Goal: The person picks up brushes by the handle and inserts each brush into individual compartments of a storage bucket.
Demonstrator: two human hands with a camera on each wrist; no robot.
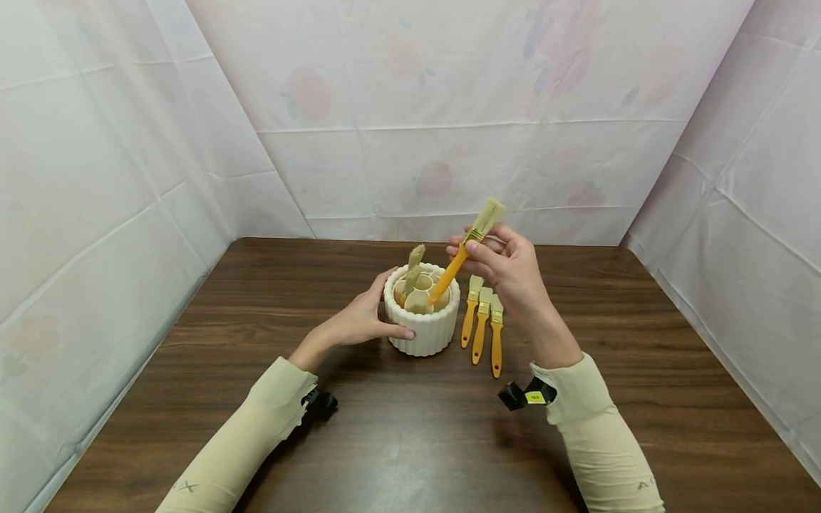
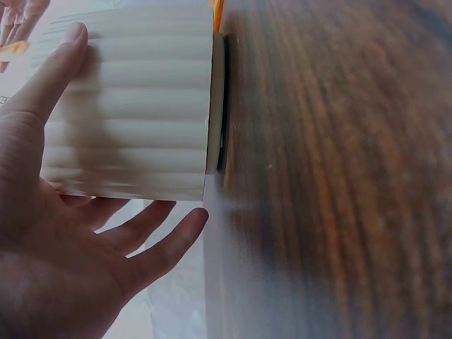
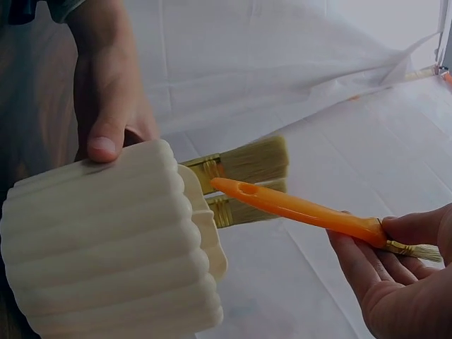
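A white ribbed holder [image 1: 423, 329] [image 2: 134, 106] [image 3: 106, 240] stands on the dark wooden table [image 1: 410, 434]. My left hand [image 1: 373, 315] [image 2: 63, 233] [image 3: 109, 106] grips its left side, with the thumb on the front ribs and the fingers behind. Two brushes [image 1: 413, 265] [image 3: 244, 164] stand in it, bristles up. My right hand [image 1: 497, 260] [image 3: 395, 275] pinches an orange-handled brush [image 1: 457, 265] [image 3: 296, 208] near its metal band. That brush is tilted, bristles up, with its handle end at the holder's rim. Three more orange-handled brushes [image 1: 481, 324] lie side by side just right of the holder.
White floral sheeting [image 1: 436, 128] walls the table at the back and on both sides. Black wrist mounts [image 1: 526, 394] sit on both sleeved forearms above the table's near part.
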